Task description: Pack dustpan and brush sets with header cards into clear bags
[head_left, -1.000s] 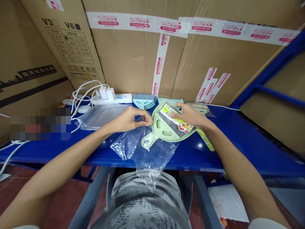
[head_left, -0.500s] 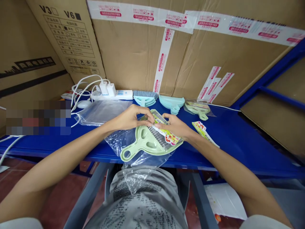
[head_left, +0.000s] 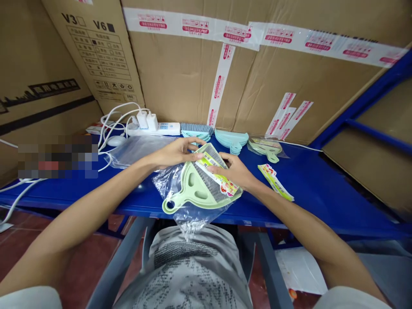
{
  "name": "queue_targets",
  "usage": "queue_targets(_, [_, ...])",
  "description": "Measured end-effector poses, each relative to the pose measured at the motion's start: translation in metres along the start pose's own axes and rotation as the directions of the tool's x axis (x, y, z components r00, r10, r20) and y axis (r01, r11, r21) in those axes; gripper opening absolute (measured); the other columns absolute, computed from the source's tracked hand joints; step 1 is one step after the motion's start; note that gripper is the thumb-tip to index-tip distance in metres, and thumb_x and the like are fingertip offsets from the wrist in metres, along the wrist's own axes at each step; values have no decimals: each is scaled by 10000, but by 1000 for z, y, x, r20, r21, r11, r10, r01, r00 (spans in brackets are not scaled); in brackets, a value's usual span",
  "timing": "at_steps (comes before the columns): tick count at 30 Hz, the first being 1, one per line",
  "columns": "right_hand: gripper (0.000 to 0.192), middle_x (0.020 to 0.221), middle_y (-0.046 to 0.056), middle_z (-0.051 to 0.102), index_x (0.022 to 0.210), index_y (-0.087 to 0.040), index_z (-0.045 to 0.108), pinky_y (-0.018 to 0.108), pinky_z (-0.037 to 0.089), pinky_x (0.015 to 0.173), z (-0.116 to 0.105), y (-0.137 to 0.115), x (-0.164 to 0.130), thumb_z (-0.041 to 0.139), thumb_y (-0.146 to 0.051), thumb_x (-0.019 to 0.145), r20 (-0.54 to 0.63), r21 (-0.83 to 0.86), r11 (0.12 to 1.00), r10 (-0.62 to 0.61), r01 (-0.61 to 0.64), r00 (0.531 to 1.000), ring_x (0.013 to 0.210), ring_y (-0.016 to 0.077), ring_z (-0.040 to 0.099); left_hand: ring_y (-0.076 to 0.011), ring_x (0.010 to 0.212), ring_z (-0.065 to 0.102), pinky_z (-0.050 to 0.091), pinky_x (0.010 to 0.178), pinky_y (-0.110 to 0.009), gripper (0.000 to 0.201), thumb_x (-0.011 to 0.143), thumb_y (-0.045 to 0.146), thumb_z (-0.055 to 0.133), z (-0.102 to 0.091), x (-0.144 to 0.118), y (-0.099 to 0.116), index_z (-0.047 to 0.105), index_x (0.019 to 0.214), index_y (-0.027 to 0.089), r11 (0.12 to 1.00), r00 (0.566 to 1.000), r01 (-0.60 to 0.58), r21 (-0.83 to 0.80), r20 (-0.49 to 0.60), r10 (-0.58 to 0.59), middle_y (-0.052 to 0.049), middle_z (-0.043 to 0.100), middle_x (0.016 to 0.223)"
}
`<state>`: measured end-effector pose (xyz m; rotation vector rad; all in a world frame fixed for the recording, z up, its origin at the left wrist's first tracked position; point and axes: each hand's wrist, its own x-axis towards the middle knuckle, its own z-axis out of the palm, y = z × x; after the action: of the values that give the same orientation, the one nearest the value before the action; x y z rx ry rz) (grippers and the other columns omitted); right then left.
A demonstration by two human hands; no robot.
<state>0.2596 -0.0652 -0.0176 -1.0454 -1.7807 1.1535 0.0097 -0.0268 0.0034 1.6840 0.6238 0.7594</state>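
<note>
A pale green dustpan (head_left: pixel 199 200) with a grey-bristled brush (head_left: pixel 206 182) nested in it is held tilted above the table's front edge. Across the bristles lies a printed card label (head_left: pixel 215 164), yellow-green and white with a red pattern. My left hand (head_left: pixel 180 152) pinches the dustpan's upper left edge, its thumb at the end of the label. On the right side, my right hand (head_left: pixel 236 172) grips the rim, thumb pressed on the label and fingers partly hidden behind. A crinkled clear plastic bag (head_left: pixel 189 219) hangs beneath the dustpan, over the table edge.
On the blue table (head_left: pixel 309 171) lie flat clear bags (head_left: pixel 138 150), a blue brush set (head_left: pixel 195 134), stacked blue dustpans (head_left: pixel 231 139), a bagged green dustpan (head_left: pixel 267 148) and loose card labels (head_left: pixel 276 182). A power strip (head_left: pixel 169 128) with white cables stands behind, against cardboard (head_left: pixel 180 77).
My left hand has shifted left along the label, and its thumb now lies at the label's upper end. The label lies flatter on the bristles. The hanging bag has drawn up slightly.
</note>
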Motion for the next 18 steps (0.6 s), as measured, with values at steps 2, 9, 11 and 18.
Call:
queue_targets(2, [465, 1023, 37, 736, 929, -207, 733, 340, 578, 792, 1, 0, 0, 924, -562, 699, -34, -13, 999, -52, 52, 998, 960, 237, 686, -200, 889, 746, 600, 775, -311, 553, 854, 349, 863, 1, -1, 4, 660, 1341, 183, 997, 996, -34, -62, -84, 29, -109, 757, 1119])
queue_targets(9, [562, 884, 15, 767, 937, -213, 676, 312, 581, 630, -11, -10, 4, 981, -546, 604, -37, 196, 980, 53, -45, 998, 726, 198, 712, -224, 1057, 728, 593, 919, -341, 307, 943, 364, 792, -13, 4, 10, 740, 1156, 150, 960, 919, -236, -148, -355, 171, -131, 756, 1157])
queue_targets(11, [586, 920, 25, 777, 972, -225, 666, 336, 608, 655, -23, -16, 6, 974, -564, 607, -160, 191, 981, 49, -18, 986, 754, 211, 728, -204, 988, 737, 605, 880, -325, 253, 980, 376, 745, -16, 5, 10, 736, 1088, 148, 954, 875, -238, -180, -467, 130, -112, 763, 1102])
queue_targets(18, [573, 1050, 75, 765, 1076, -258, 575, 456, 651, 834, -54, -11, 18, 829, -663, 760, -474, 85, 991, -49, 102, 879, 962, 272, 750, -267, 854, 803, 663, 724, -352, 320, 1055, 393, 612, 6, 4, 7, 704, 1168, 107, 942, 987, 27, -335, -141, -79, -167, 791, 1037])
